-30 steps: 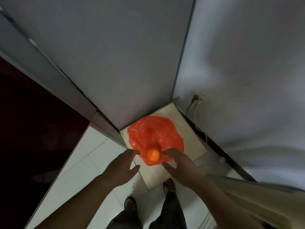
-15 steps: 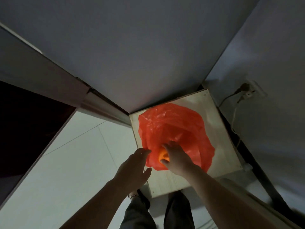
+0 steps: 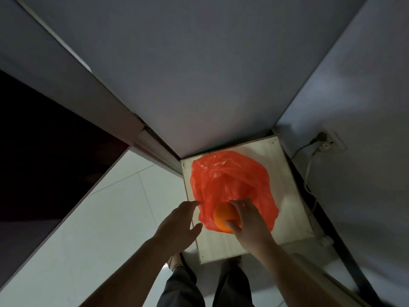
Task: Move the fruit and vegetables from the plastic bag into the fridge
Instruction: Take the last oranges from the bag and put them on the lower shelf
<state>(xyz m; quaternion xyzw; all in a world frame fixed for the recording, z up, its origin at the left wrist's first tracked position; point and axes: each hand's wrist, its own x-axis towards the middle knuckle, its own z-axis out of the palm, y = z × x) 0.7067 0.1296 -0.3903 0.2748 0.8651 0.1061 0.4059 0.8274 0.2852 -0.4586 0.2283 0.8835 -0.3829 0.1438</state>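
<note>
on the small wooden table point(image 3: 287, 173), at the mouth of the red plastic bag point(image 3: 230, 180), the right hand point(image 3: 250, 220) gripped an orange point(image 3: 223, 216) while the left hand point(image 3: 177, 224) lay open at the bag's edge; a clean lift probably required pinning the film down.

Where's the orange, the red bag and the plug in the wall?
orange point(image 3: 223, 217), head view, on its bare peel.
red bag point(image 3: 230, 173), head view, on the crinkled middle.
plug point(image 3: 321, 137), head view, on its dark body.
</note>
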